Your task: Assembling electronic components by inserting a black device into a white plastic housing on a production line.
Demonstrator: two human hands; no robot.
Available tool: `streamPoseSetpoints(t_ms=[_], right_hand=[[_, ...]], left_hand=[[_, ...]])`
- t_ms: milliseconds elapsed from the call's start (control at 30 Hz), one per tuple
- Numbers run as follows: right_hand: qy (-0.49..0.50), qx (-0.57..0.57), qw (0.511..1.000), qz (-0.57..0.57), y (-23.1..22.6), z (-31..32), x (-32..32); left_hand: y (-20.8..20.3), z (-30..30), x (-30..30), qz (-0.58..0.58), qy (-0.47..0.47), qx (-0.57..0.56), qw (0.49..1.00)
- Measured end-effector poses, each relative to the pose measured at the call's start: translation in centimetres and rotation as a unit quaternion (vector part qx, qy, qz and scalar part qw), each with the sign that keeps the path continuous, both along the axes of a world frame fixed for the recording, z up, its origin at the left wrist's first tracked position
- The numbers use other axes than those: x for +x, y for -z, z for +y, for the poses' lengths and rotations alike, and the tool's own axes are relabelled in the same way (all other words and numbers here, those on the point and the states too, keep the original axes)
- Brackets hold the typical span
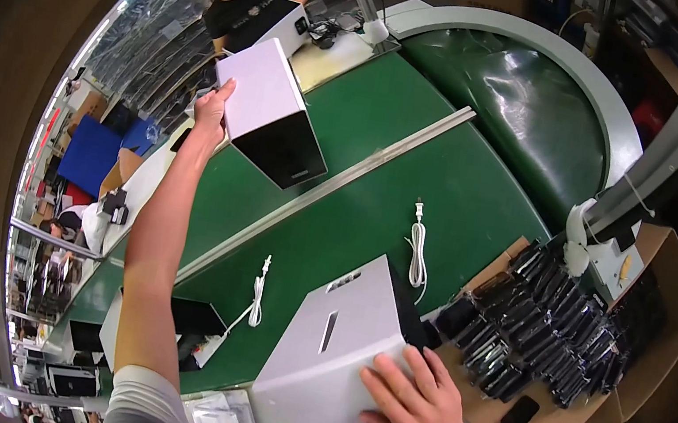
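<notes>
My left arm reaches across to a white box-shaped device (262, 91) with a glossy black front. My left hand (211, 108) is closed on its left edge, thumb on top and the other fingers mostly hidden. Close to me stands a similar white device (326, 344), with a slot and a row of sockets on its visible side and a black face turned away. My right hand (419, 400) lies on its near right corner with fingers spread. A white power cord (417, 256) trails behind this device, and another bundled white cord (256, 301) lies to its left.
A pale rail (384, 155) divides the green conveyor (340, 203), which curves away at the far right. At right, an open carton (672, 312) holds many black wrapped pieces (535, 325). Across the belt, a person (251, 13) stands by another white device (287, 31).
</notes>
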State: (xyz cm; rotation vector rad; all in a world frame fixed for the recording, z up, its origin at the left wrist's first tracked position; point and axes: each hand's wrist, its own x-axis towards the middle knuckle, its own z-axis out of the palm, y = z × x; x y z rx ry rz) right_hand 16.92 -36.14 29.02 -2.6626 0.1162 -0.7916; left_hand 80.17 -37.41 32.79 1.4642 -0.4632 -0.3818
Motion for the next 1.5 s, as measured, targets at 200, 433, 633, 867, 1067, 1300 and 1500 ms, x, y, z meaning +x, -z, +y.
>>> streamPoseSetpoints(t_ms=[200,433,633,867,1067,1300,1500], right_hand=[[-0.025,0.029,0.999,-0.004,-0.8,-1.5,1.4],[-0.021,0.025,0.999,0.009,-1.9,-3.1,4.8],[0.01,0.089,0.996,0.015,-1.8,-3.5,6.5],[0.032,0.174,0.983,-0.044,-0.6,-4.4,7.6],[-0.023,0.64,0.744,-0.191,1.0,-9.8,9.0],[0.083,0.738,0.669,-0.041,15.0,-7.1,-1.1],[-0.112,0.97,0.211,0.055,18.9,1.8,-1.3]], left_hand=[[4.6,4.7,15.0,-0.054,-0.156,0.047,0.985],[4.0,6.8,6.9,-0.366,-0.173,0.218,0.888],[-7.0,7.9,-31.2,-0.568,0.115,0.229,0.782],[0.6,11.9,-47.6,-0.67,0.02,0.428,0.606],[5.9,5.9,-40.1,-0.715,0.005,0.382,0.586],[-12.5,17.6,-39.4,-0.663,0.079,0.418,0.616],[-22.4,21.8,-45.8,-0.573,0.098,0.488,0.652]])
